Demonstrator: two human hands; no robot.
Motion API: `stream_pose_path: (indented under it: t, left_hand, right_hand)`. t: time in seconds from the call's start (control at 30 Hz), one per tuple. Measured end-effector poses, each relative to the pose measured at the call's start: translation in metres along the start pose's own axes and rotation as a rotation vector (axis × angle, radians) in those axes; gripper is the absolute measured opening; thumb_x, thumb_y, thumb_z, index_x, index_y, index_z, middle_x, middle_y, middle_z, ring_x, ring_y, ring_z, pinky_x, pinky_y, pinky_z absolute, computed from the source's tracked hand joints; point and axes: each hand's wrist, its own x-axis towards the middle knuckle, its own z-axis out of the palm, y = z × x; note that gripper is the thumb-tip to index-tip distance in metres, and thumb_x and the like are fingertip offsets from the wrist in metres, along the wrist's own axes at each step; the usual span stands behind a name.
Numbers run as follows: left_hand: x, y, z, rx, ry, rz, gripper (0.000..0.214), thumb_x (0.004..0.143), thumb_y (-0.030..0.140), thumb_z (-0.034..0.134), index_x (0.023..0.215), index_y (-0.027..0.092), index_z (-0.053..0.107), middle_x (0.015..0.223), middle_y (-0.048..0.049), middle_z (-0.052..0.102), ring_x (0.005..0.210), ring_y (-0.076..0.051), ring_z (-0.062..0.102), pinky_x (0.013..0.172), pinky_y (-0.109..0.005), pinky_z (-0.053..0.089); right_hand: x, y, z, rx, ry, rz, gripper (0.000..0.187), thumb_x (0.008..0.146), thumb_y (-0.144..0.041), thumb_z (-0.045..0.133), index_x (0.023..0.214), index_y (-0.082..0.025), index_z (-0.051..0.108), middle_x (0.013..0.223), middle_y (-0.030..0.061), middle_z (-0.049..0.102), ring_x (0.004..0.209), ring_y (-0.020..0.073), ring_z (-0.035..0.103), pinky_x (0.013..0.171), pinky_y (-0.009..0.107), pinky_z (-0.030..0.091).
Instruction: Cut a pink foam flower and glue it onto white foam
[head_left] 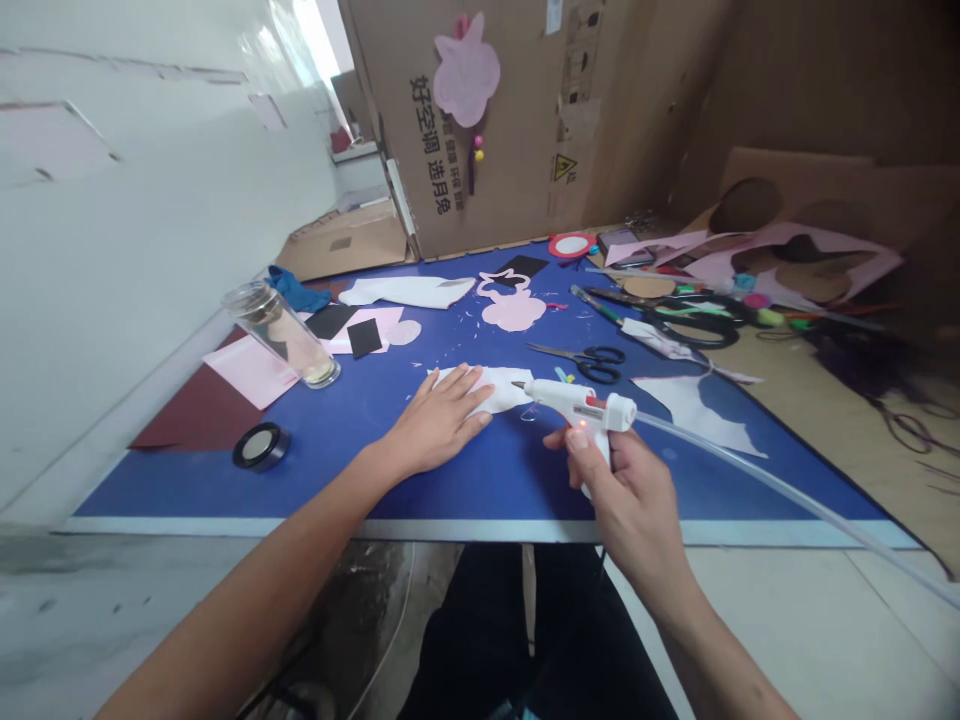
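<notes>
My left hand (442, 425) lies flat, fingers stretched out, on a white cut piece (504, 388) that rests on the blue table top (480, 490). Wrapped round the handle of a white hot glue gun (564, 398) is my right hand (630, 475). The gun's dark nozzle points left, over the right part of the white piece, and a small orange light glows on its body. A long clear glue stick (757, 468) runs out of the gun's back towards the lower right. Part of the white piece is hidden under my left hand.
Black-handled scissors (592, 360) lie just beyond the glue gun. Pink cut-outs (514, 310) are farther back. On the left stand a glass jar (285, 335) and a black tape roll (261, 446). Scraps and tools crowd the right side. A cardboard panel (525, 180) rises behind.
</notes>
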Motion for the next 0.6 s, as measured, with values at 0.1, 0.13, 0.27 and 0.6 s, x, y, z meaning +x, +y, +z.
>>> stream_pose_path:
  t: [0.1,0.13,0.27,0.6]
  left_hand:
    - [-0.002,-0.002,-0.002,-0.045,0.073,-0.035,0.063,0.114,0.052,0.029,0.170,0.025,0.034,0.181,-0.0091,0.024,0.168,-0.027,0.019,0.136,-0.061,0.014]
    - [-0.003,-0.004,-0.005,-0.059,0.095,-0.033,0.064,0.114,0.052,0.029,0.171,0.026,0.031,0.181,-0.0088,0.022,0.169,-0.026,0.019,0.136,-0.060,0.013]
    - [-0.009,-0.030,-0.025,-0.140,0.237,-0.077,0.067,0.113,0.057,0.021,0.172,0.027,0.029,0.182,-0.0073,0.022,0.168,-0.023,0.020,0.137,-0.054,0.014]
    - [-0.047,-0.015,-0.010,-0.080,0.070,-0.108,0.061,0.114,0.049,0.029,0.168,0.023,0.040,0.179,-0.0074,0.029,0.167,-0.026,0.023,0.137,-0.056,0.014]
  right_hand:
    - [0.000,0.001,-0.001,-0.005,-0.008,-0.004,0.047,0.100,-0.064,0.063,0.092,-0.020,0.080,0.078,0.0040,0.071,0.069,0.0208,0.061,0.064,0.032,0.046]
    - [0.000,0.001,-0.001,-0.010,-0.013,-0.005,0.047,0.100,-0.064,0.063,0.093,-0.020,0.080,0.078,0.0037,0.070,0.069,0.0209,0.061,0.064,0.032,0.046]
    - [0.001,0.001,0.000,-0.026,-0.021,0.001,0.048,0.100,-0.064,0.062,0.095,-0.021,0.081,0.075,0.0026,0.068,0.066,0.0199,0.059,0.062,0.032,0.044]
    - [-0.001,0.005,-0.002,-0.049,-0.026,0.035,0.051,0.098,-0.067,0.062,0.095,-0.021,0.083,0.078,0.0046,0.070,0.068,0.0209,0.061,0.063,0.032,0.045]
